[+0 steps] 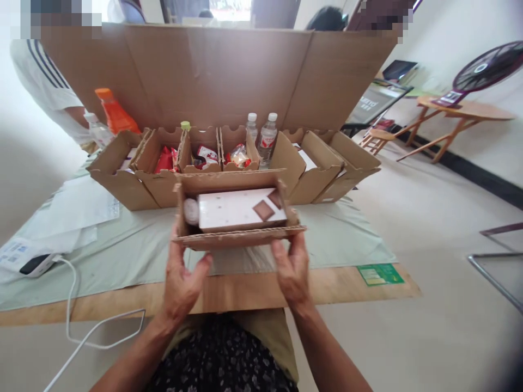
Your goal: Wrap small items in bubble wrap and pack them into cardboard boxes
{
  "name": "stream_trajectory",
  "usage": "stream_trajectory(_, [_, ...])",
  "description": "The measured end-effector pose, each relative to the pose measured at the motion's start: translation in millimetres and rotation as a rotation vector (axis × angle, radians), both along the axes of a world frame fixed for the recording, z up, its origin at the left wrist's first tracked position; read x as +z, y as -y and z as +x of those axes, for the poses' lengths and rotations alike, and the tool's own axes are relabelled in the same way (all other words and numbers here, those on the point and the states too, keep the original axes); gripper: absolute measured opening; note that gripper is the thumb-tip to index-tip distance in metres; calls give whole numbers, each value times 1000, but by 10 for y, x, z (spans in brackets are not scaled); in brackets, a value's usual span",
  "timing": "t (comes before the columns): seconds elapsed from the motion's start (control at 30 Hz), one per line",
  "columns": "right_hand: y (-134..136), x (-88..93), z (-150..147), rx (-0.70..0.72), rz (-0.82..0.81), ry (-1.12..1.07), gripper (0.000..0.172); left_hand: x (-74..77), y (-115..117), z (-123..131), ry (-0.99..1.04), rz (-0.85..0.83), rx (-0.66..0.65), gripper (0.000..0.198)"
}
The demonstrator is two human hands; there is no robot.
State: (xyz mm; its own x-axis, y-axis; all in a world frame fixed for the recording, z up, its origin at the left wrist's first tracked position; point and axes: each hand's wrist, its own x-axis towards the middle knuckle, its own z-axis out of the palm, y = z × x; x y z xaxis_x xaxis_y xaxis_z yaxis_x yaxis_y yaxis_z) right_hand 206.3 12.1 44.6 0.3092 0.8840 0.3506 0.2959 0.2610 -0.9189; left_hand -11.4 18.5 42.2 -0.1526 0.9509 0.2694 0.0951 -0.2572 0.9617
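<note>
A small open cardboard box (237,238) is held up over the front of the table, tilted so that its inside faces me. Inside it lie a white carton with brown squares (232,209) and a pale round-ended item (190,211) whose kind I cannot make out. My left hand (182,283) grips the box's left end, thumb at the front. On the right end, my right hand (293,272) holds it the same way. Behind it stands a row of similar cardboard boxes, one with a red packet (165,159) and another with a red and white packet (207,155).
A tall cardboard panel (220,76) rises behind the row. Clear bottles (268,139) and an orange bottle (116,111) stand near it. A white power bank (38,265) with a cable lies at left. A person's sleeve (44,71) shows at far left; a fan (482,68) stands at right.
</note>
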Motion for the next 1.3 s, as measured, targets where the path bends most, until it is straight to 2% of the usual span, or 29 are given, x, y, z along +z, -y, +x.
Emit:
stream_trajectory(0.1, [121, -52, 378, -183, 49, 36, 55, -127, 121, 347, -9, -93, -172, 86])
stream_trajectory(0.17, [167, -154, 577, -238, 81, 36, 54, -217, 208, 519, -26, -115, -230, 88])
stream_trajectory(0.27, [59, -337, 694, -243, 113, -13, 49, -318, 317, 585, -72, -104, -225, 88])
stream_trajectory(0.4, [-266, -479, 732, -193, 121, -63, 45, -392, 397, 556, -151, -107, -177, 88])
stream_trajectory(0.53, [-551, -499, 870, -169, 136, -13, 50, -444, 431, 654, -194, -45, -224, 92])
stream_trajectory(0.7, [-932, -533, 1015, -195, 172, 46, 73, -452, 425, 841, -242, 10, -317, 95])
stream_trajectory(0.8, [-1138, -581, 1021, -212, 163, 75, 79, -425, 410, 917, -283, 12, -354, 96])
stream_trajectory(1.03, [-1323, -604, 984, -200, 191, 127, 75, -407, 402, 1021, -365, -1, -452, 100])
stream_trajectory(1.17, [-1316, -529, 956, -129, 248, 169, 64, -438, 402, 1090, -357, 30, -495, 101])
stream_trajectory(1.3, [-1333, -485, 939, -45, 269, 101, 60, -448, 380, 1146, -358, 36, -529, 101])
